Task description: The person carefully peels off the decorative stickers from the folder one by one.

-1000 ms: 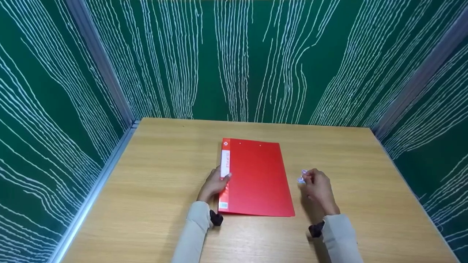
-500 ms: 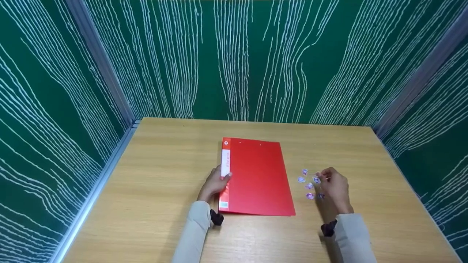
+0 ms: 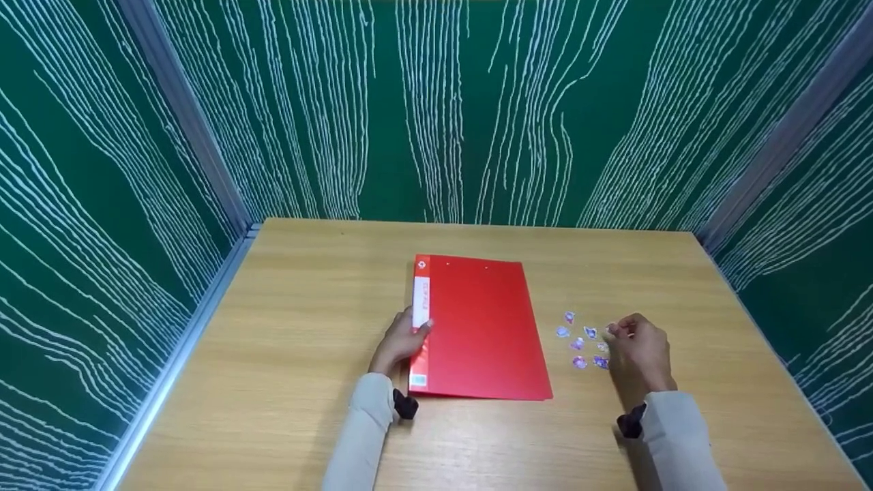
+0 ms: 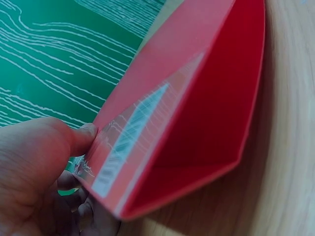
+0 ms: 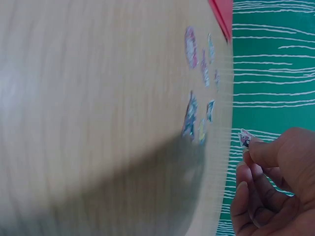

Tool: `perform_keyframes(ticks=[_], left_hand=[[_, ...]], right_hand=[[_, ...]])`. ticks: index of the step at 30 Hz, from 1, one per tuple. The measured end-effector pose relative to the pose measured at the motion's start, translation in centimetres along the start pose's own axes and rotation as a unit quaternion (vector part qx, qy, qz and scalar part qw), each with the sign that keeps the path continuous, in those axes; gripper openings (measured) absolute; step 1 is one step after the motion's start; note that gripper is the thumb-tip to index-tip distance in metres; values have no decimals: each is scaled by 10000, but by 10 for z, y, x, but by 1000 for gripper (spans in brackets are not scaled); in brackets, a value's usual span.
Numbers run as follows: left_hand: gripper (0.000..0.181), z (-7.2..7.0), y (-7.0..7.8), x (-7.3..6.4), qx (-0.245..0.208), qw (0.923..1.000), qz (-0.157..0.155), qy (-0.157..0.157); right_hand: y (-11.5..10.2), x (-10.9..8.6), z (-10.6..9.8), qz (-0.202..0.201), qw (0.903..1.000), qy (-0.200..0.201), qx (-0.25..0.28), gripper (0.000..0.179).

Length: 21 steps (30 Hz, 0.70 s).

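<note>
A red clip file [image 3: 484, 327] stands in the middle of the table, its labelled spine on the left. My left hand [image 3: 399, 343] grips that spine, thumb on the front cover and fingers behind. In the left wrist view the file's covers [image 4: 211, 103] gape apart at the lower end. Right of the file, my right hand [image 3: 642, 349] pinches a small cut-out sticker [image 5: 245, 139] between thumb and finger. Several similar small stickers, purple, blue and yellowish, lie loosely grouped between the file and this hand, among them a round purple one [image 3: 579, 362].
The wooden table [image 3: 327, 286] is bounded by green walls [image 3: 389, 136] with white wavy lines at the back and both sides. A metal rail [image 3: 198, 327] runs along the left edge. Dark wrist-worn devices [image 3: 405, 404] sit at both cuffs.
My right hand has moved to the right, away from the file, and more stickers now show on the table where it was. The left hand and the file have stayed put.
</note>
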<state>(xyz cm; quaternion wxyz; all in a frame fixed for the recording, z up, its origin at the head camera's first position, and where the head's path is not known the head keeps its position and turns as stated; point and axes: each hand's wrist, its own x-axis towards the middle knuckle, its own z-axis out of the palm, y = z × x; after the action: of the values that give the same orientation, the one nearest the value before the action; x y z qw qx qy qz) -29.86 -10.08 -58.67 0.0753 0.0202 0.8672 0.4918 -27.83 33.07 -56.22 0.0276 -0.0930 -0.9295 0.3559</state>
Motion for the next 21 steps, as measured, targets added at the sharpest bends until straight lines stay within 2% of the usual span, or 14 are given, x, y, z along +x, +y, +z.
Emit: perform_keyframes(ticks=[3, 15, 21], left_hand=[[52, 0, 0, 2, 43, 9999, 134, 46], [58, 0, 5, 0, -178, 9992, -325, -151], [58, -2, 5, -2, -217, 9991, -344, -145]], right_hand=[[4, 1, 0, 60, 10000, -11, -48, 24], [14, 9, 1, 450, 9973, -351, -455, 21], [18, 13, 7, 463, 9963, -385, -606, 21]])
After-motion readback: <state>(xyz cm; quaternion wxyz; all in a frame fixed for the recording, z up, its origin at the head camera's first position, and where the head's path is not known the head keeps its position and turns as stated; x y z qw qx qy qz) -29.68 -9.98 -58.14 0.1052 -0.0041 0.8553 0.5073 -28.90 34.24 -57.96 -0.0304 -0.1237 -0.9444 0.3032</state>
